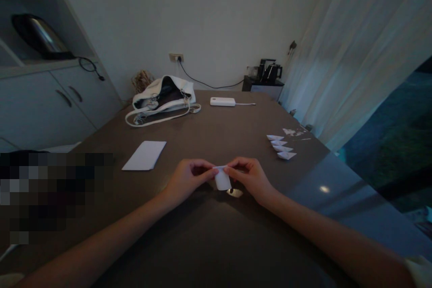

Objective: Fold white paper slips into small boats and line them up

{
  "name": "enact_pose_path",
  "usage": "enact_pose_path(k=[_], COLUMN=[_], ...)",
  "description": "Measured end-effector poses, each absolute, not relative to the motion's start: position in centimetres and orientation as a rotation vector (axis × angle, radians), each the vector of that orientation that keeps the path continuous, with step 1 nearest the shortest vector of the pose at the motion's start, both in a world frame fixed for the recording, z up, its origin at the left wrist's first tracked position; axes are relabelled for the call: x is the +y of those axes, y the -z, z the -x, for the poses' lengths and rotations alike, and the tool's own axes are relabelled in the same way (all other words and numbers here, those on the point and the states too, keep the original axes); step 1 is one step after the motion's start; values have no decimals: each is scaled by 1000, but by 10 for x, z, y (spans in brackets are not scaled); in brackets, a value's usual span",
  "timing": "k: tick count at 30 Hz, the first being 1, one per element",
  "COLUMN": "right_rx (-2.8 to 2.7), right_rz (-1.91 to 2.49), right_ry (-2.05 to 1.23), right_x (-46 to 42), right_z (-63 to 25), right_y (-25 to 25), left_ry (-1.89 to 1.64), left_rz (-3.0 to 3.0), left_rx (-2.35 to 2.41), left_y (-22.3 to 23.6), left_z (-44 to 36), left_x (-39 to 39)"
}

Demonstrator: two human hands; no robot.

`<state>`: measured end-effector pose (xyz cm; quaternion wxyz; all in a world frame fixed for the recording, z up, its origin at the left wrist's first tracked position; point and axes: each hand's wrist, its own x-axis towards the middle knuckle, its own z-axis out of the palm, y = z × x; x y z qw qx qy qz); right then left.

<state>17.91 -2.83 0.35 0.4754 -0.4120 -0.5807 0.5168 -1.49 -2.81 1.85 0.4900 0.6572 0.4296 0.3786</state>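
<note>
One small white paper (222,181) is pinched between the fingertips of the left hand (185,179) and right hand (255,181) over a brown table (216,132), where an uneven pull could skew or tear it and a loosened grip could drop it. Beyond, a white handbag (188,91) gapes, its shadowed contents indistinct; a shelved kettle's (45,36) contents are hidden.

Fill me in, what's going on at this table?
A person's left hand and right hand pinch a small white paper between them, over the table. Four folded paper shapes lie in a row to the right, paper scraps just beyond. White paper sheets lie to the left.
</note>
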Motion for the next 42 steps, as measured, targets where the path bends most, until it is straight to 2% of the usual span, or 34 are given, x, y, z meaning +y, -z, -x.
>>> enact_pose_path(k=[20, 42], right_rx=[-1328, -1301], right_rz=[983, 968], right_ry=[-1377, -1319], right_x=[-32, -29], right_z=[-175, -179], right_y=[-4, 0], left_ry=[-968, -991], left_rz=[-1566, -1485], left_rx=[1024, 978], left_y=[-18, -17], left_z=[12, 8], left_x=[-30, -31])
